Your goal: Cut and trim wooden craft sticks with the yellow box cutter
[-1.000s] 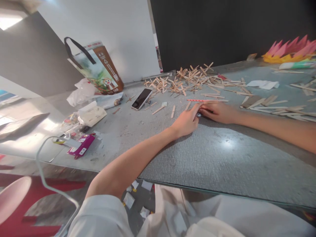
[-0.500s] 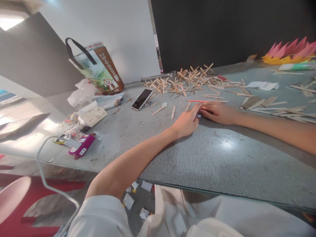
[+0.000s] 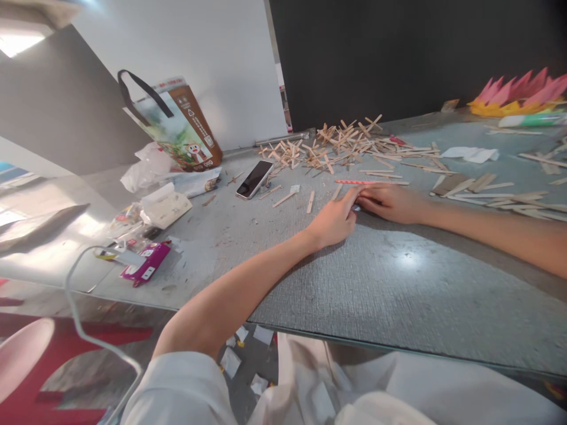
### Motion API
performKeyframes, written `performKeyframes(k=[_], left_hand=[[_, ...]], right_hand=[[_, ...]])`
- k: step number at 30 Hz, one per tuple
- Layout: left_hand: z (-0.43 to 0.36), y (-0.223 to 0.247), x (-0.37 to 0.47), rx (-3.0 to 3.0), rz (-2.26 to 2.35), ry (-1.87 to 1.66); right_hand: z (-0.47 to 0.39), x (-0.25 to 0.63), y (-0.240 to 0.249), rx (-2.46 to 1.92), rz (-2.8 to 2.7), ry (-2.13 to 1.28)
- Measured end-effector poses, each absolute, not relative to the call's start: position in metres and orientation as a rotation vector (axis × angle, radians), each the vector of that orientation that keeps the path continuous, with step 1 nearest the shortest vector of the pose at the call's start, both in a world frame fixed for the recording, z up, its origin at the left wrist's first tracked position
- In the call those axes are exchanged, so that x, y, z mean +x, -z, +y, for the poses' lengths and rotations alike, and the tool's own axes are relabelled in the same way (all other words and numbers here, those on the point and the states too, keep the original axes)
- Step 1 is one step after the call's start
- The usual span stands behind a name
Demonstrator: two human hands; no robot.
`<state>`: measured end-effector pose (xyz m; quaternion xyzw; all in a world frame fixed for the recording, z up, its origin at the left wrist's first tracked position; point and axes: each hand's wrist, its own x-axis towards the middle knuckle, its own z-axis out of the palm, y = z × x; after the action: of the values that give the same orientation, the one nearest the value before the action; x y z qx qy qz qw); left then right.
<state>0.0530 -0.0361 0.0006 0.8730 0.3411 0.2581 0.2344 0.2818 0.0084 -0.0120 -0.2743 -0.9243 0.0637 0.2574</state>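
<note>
My left hand (image 3: 335, 221) and my right hand (image 3: 387, 202) meet on the grey tabletop (image 3: 319, 295), fingertips touching. Both have their fingers curled and pressed together. A small shiny bit shows in the gap beneath the fingers, too hidden to name. Just behind the fingertips lies a red patterned pencil (image 3: 349, 182), partly covered by my hands. Close to my left hand are loose wooden craft sticks (image 3: 310, 202). A heap of crossed craft sticks (image 3: 341, 144) spreads farther back.
Left of the heap lies a phone (image 3: 254, 179). A paper bag (image 3: 186, 127) stands at the back left, with a purple packet (image 3: 146, 264) nearer the edge. To the right are flat sticks (image 3: 500, 198), white paper (image 3: 470, 154), a glue tube (image 3: 531, 120) and a pink-yellow paper flower (image 3: 518, 97).
</note>
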Motion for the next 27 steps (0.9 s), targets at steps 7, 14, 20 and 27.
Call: performKeyframes(k=[7, 14, 20, 27], left_hand=[[-0.0361, -0.0009, 0.0528, 2.397, 0.974, -0.674], [-0.0355, -0.0001, 0.0531, 2.395, 0.955, -0.688], [-0.035, -0.0003, 0.0534, 2.395, 0.971, -0.67], [-0.0359, -0.0013, 0.0533, 2.411, 0.947, -0.679]], right_hand=[[0.0085, 0.2834, 0.0143, -0.764, -2.496, -0.168], [0.0029, 0.2812, 0.0087, -0.748, -2.517, -0.159], [0.0051, 0.2809, 0.0112, -0.736, -2.502, -0.137], [0.0078, 0.2829, 0.0126, -0.724, -2.517, -0.133]])
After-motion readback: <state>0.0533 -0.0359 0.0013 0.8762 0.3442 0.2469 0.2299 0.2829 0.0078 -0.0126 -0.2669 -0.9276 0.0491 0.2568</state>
